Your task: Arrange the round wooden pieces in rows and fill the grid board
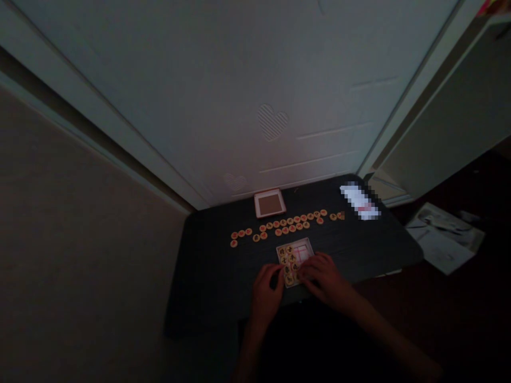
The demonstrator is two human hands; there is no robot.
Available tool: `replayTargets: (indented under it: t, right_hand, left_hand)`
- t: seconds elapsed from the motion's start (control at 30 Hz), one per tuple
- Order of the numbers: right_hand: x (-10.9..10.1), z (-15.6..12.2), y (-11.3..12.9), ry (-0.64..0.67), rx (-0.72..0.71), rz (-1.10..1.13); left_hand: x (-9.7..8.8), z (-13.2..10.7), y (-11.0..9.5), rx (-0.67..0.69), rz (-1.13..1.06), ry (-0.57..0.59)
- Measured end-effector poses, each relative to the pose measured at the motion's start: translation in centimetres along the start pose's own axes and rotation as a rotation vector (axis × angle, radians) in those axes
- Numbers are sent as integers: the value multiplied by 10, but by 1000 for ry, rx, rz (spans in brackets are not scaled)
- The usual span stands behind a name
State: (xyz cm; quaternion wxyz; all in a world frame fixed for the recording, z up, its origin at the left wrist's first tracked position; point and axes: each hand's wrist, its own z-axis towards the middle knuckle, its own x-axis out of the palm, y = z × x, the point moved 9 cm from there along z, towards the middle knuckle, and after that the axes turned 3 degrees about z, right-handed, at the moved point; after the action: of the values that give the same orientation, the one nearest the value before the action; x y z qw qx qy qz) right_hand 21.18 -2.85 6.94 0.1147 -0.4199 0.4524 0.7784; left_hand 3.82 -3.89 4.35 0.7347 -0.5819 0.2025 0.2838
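Observation:
A small square box tray lies on the dark table near its front edge, holding several round wooden game pieces with dark characters. My left hand rests at the tray's near left corner, fingers curled against it. At the tray's near right side, my right hand has its fingers bent over the edge and the pieces. A long double row of round pieces lies behind the tray. The dim light hides whether either hand holds a piece.
A square box lid lies at the table's back edge against a pale door with heart marks. A blurred white object sits at the back right corner. Papers lie on the floor to the right.

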Motion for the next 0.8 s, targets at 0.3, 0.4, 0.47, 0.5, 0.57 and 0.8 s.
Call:
replayTargets:
  t: [0.3, 0.4, 0.47, 0.5, 0.57, 0.8]
  right_hand:
    - [4, 3, -6, -14, 19, -25]
    - [3, 6, -7, -27, 19, -32]
    - [2, 9, -7, -33, 9, -39]
    - [2, 10, -7, -33, 0, -45]
    - [3, 12, -7, -33, -16, -60]
    - [5, 17, -8, -44, -16, -83]
  left_hand:
    - [1, 0, 2, -7, 5, 5]
    - [2, 0, 3, -13, -3, 10]
    - [3, 0, 3, -9, -4, 13]
    - [2, 0, 3, -9, -1, 12]
    - [2, 0, 3, -10, 4, 8]
    - [1, 0, 2, -4, -3, 6]
